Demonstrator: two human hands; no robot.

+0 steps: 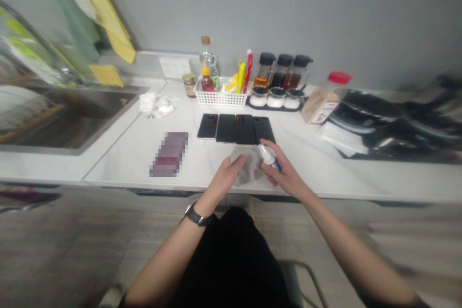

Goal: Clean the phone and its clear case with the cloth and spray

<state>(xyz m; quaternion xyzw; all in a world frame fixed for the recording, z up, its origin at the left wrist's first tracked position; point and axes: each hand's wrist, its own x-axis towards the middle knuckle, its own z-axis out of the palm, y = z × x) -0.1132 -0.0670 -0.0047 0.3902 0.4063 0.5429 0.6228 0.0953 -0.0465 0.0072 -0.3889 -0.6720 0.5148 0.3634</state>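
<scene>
My left hand (230, 173) is closed on a thin grey cloth (249, 166) just above the front of the white counter. In my right hand (285, 171), the fingers wrap round a small white-topped bottle (267, 155) with a blue label. The bottle leans toward the cloth, close to its right edge. Behind both hands, several dark phones (226, 128) lie flat side by side. To the left, a flat purplish rectangle (169, 155) lies on the counter, pixelated so its kind cannot be made out.
A white basket (221, 98) with bottles and packets stands by the wall. Right of it are seasoning jars (276, 97), dark-topped bottles (284, 70), a red-lidded container (325, 98) and black pans (371, 110). Crumpled white tissue (157, 105) lies near the sink (83, 149).
</scene>
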